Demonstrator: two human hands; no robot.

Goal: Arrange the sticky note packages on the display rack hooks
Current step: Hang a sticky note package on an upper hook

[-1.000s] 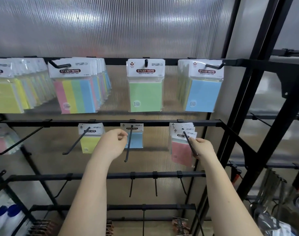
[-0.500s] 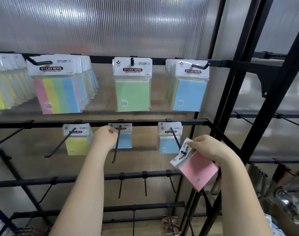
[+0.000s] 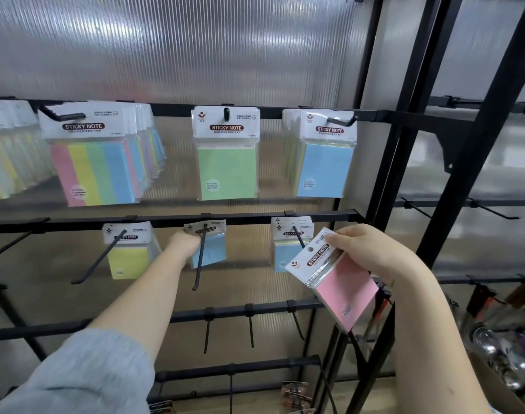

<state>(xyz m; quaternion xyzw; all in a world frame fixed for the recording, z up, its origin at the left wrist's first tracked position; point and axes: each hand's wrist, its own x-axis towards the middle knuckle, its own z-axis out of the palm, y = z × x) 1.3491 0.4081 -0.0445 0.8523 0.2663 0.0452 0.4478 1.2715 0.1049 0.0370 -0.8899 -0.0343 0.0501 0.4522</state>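
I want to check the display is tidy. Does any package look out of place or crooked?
Yes. The pink sticky note package is off the hooks, tilted in the right hand. The small blue package on the middle hook hangs askew where the left hand grips it. The others hang straight.

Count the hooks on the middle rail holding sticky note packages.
3: left hook with yellow package, middle hook with blue package, right hook with blue stack. More may hide off-frame left.

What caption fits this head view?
Right hand holds a pink sticky note package off the hooks; left hand grips a hanging blue package.
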